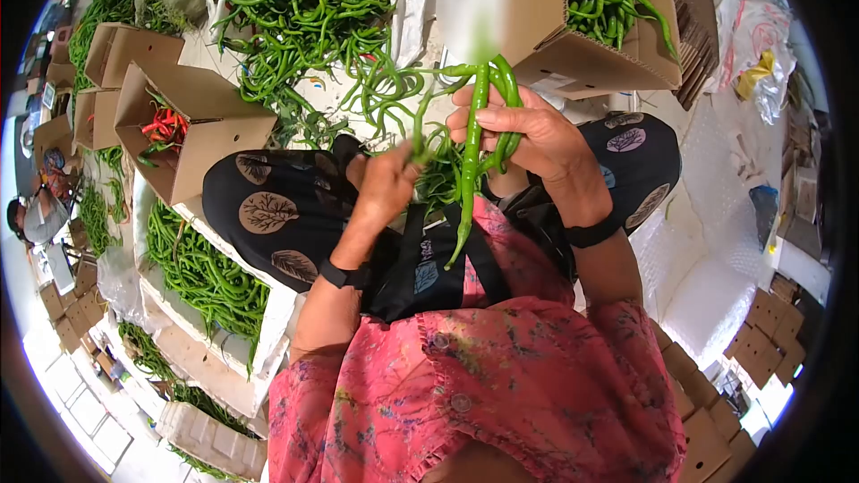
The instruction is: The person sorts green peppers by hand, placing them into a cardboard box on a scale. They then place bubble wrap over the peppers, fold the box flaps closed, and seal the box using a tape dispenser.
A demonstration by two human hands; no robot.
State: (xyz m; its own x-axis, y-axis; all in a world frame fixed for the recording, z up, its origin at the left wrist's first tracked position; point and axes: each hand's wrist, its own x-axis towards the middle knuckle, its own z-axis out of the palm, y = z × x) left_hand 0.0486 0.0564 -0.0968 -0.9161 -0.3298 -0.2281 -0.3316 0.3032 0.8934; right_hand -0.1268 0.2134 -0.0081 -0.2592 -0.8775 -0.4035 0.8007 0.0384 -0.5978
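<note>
My right hand grips a small bunch of long green peppers that hang down over my lap. My left hand is a little blurred, its fingers pinched on a thin green pepper drawn from the heap in front of my knees. Both wrists wear black bands. A large pile of green peppers lies spread on white sheeting just beyond my hands.
A cardboard box of green peppers stands at the upper right. A box with red peppers stands at the left, next to empty boxes. More green peppers lie at the lower left. Flat cardboard trays are stacked at the right.
</note>
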